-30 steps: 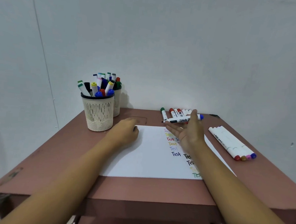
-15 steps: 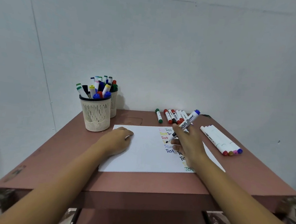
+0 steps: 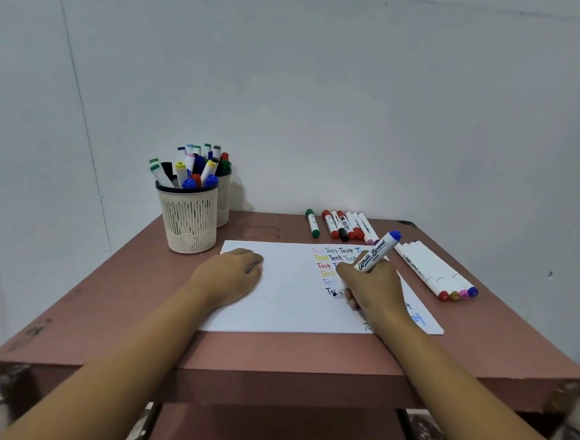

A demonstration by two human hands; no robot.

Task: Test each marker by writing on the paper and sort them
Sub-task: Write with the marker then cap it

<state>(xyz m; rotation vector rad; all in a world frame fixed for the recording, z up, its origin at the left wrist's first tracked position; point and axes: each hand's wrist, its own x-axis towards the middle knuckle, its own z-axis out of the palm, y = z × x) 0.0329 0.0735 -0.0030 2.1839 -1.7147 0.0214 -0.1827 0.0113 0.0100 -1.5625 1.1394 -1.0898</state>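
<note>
On paper (image 3: pixel 286 305), your right hand (image 3: pixel 374 289) pinches blue marker (image 3: pixel 376 252); left hand (image 3: pixel 231 274) rests loosely curled. Lift it, sheet slides, lettering smears.

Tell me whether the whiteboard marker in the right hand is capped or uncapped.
Uncapped: the whiteboard marker shows a bare dark tip on the paper, below the right hand.

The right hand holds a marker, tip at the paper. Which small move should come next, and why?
Probably stroke the tip across the paper to write a test word: the right hand grips the marker, tip down beside the written "Test" words, and the left hand rests on the paper.
</note>
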